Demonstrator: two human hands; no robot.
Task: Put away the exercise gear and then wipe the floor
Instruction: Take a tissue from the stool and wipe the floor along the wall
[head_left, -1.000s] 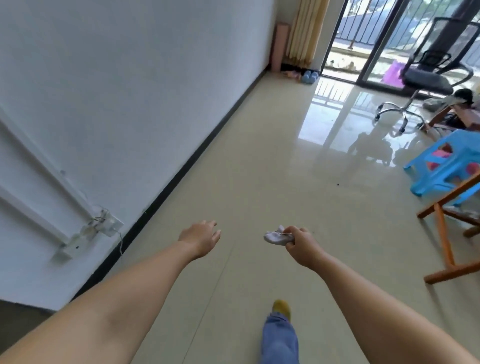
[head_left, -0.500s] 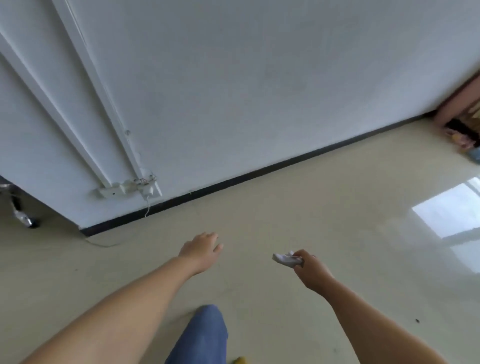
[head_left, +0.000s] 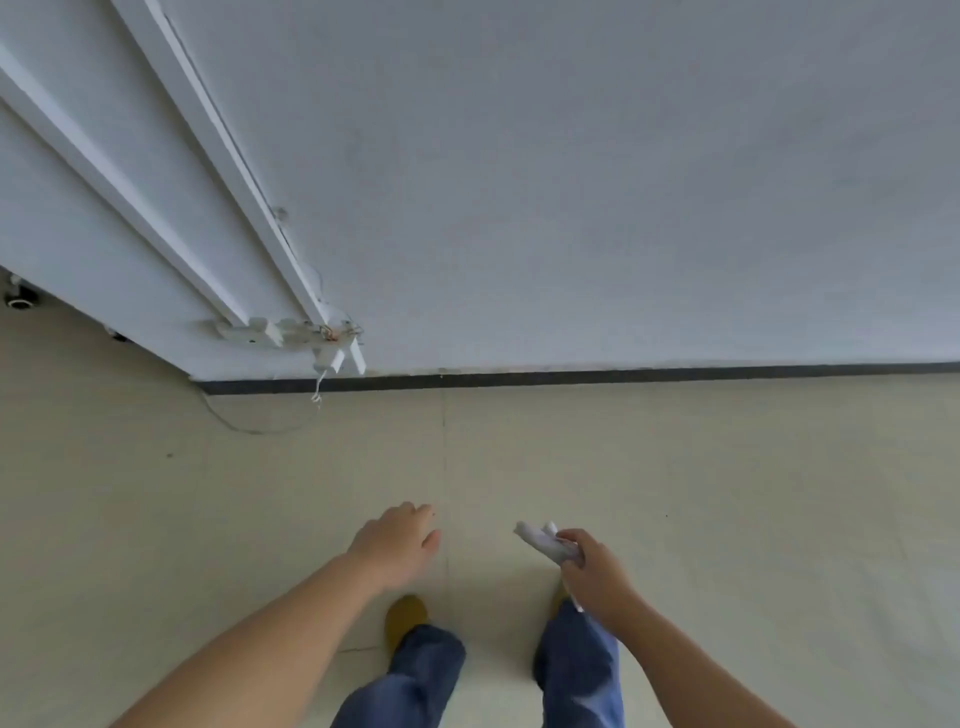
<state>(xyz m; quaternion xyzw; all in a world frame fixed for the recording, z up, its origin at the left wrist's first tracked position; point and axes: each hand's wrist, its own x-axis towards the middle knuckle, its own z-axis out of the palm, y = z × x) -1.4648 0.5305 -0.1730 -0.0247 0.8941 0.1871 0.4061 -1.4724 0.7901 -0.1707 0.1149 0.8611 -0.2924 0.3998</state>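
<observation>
My right hand (head_left: 592, 569) grips a crumpled white cloth (head_left: 540, 540), whose loose end sticks out to the left of my fingers. My left hand (head_left: 397, 540) hangs beside it with relaxed fingers and holds nothing. Both hands hover above the beige tiled floor (head_left: 727, 493), just ahead of my feet in yellow slippers (head_left: 405, 616) and blue trousers. No exercise gear is in view.
A white wall (head_left: 571, 182) with a black skirting strip (head_left: 623, 376) stands straight ahead. White cable ducts run down it to a broken fitting (head_left: 311, 338) with a thin wire trailing onto the floor. The wall ends at a corner on the left.
The view has swung left from the room with chairs and the balcony door to face the wall squarely. Both feet now stand side by side. My right hand still grips the cloth.
</observation>
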